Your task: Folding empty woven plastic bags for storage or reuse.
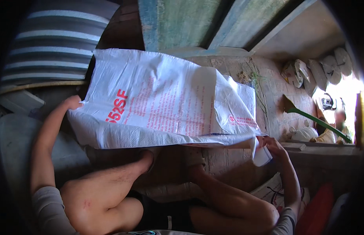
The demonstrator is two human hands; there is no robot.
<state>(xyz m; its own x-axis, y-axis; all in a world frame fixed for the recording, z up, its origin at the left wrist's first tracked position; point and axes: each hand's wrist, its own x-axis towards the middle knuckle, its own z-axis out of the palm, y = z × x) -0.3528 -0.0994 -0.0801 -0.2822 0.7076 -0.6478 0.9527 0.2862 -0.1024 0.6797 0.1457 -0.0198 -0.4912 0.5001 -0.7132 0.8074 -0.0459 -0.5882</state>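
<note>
White woven plastic with red print, the sack [162,102] is lying stretched flat across the middle of the scene over the person's shins, running from left to right. The left hand [72,102] is closing around the sack's left edge, while the right hand [272,145] is pinching its near right corner, where the cloth is folding down. Far left, corrugated sheets [52,47] are lying in a pile; far right, a green-handled tool [307,113] is leaning on the brick floor [276,86] beside pale round discs [326,68].
</note>
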